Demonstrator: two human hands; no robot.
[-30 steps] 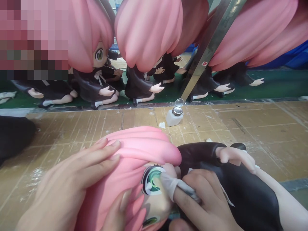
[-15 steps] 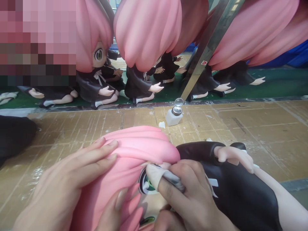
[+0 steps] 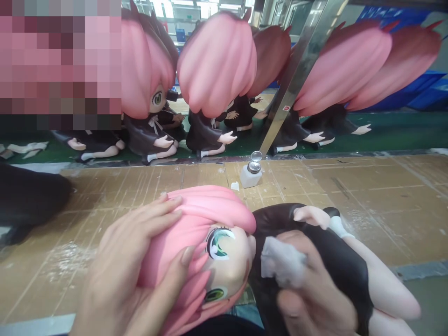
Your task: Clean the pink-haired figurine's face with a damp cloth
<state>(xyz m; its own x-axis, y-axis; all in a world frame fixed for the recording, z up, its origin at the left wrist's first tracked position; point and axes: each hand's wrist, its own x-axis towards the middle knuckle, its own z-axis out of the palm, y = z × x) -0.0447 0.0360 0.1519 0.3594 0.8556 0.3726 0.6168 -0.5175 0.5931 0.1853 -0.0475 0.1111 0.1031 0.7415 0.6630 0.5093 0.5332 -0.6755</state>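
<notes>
A large figure [image 3: 227, 273] with pink hair, green eyes and a black dress lies on its side in front of me, head to the left. My left hand [image 3: 140, 252] rests flat on the pink hair, thumb and fingers spread apart. My right hand [image 3: 315, 284] pinches a crumpled white cloth [image 3: 283, 261], wrapped over a fingertip. This hand is blurred and hovers over the black dress, apart from the face. Both painted eyes show; part of the hair lies under my left hand.
A small white bottle [image 3: 251, 175] with its metal lid raised stands behind the figure, near a white scrap [image 3: 234, 186]. Several similar figures [image 3: 217, 70] kneel on a green surface [image 3: 395, 130] beyond. A slanted metal post [image 3: 297, 70] rises there. A dark object [image 3: 31, 200] sits at left.
My right hand has lifted the cloth off the figure's upper eye and moved right, uncovering the face. My left hand stays on the hair. The camera view has shifted.
</notes>
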